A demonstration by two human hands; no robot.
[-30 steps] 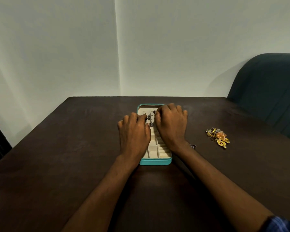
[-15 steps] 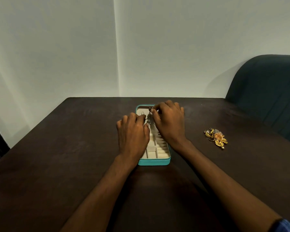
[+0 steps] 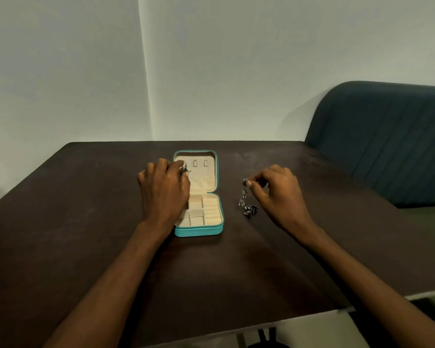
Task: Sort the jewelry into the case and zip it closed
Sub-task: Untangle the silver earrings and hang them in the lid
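Note:
A teal jewelry case lies open on the dark table, its cream lid laid flat at the far end and its cream compartments nearer me. My left hand covers the case's left side, its fingertips pinching a small silver piece by the lid's left hook. To the right of the case, my right hand pinches a silver earring whose dangling part hangs just above the table. A few small silver pieces lie on the table below it.
The dark brown table ends at a near edge on the lower right. A dark teal upholstered seat back stands beyond the table's right side. Pale walls meet in a corner behind the table.
My right hand has left the case and moved right, where it now pinches a silver earring over the table. The left hand stays at the lid. The gold jewelry pile is out of view.

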